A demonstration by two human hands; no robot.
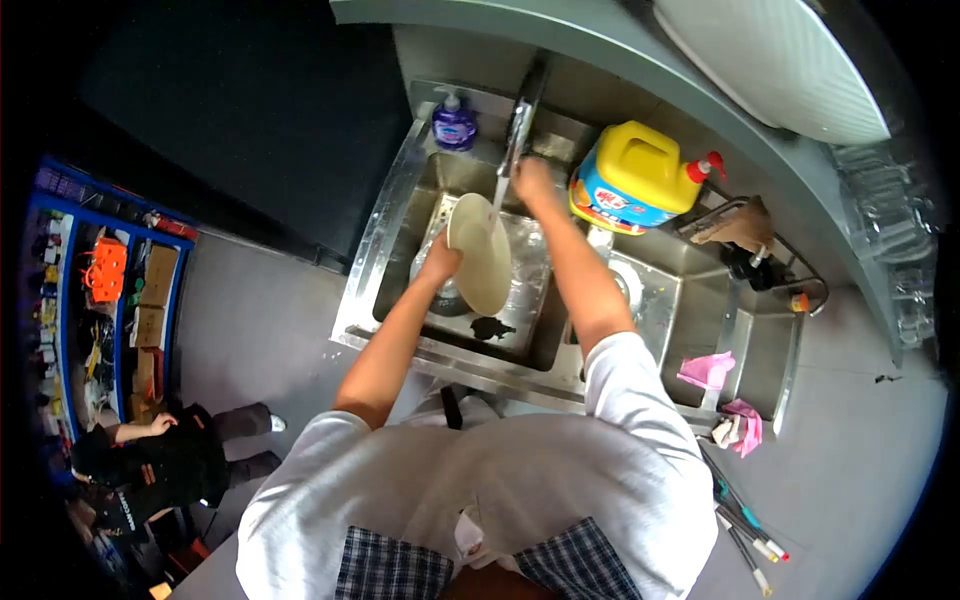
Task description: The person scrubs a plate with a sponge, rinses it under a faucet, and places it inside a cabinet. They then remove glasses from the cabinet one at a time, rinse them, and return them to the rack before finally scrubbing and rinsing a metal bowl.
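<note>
Stainless steel fills the middle of the frame: a double sink (392, 205) set into a grey counter, seen from above. I watch my left hand (440, 262) grip the left edge of a pale plate (480, 255), which stands tilted on its rim over the left basin, centre frame. A thin stream of water (499, 198) runs from the tap (520, 125) onto the plate's upper edge. My right hand (535, 185) lies against the tap just above the plate; I cannot tell whether its fingers close around it. A metal bowl (440, 295) sits in the basin below the plate. A purple soap bottle (454, 122) stands at the sink's upper left corner, a yellow detergent jug (632, 178) just right of the tap. Pink cloths (708, 368) hang on the right rim. At lower left another person (160, 455) crouches by blue shelves (60, 300).
</note>
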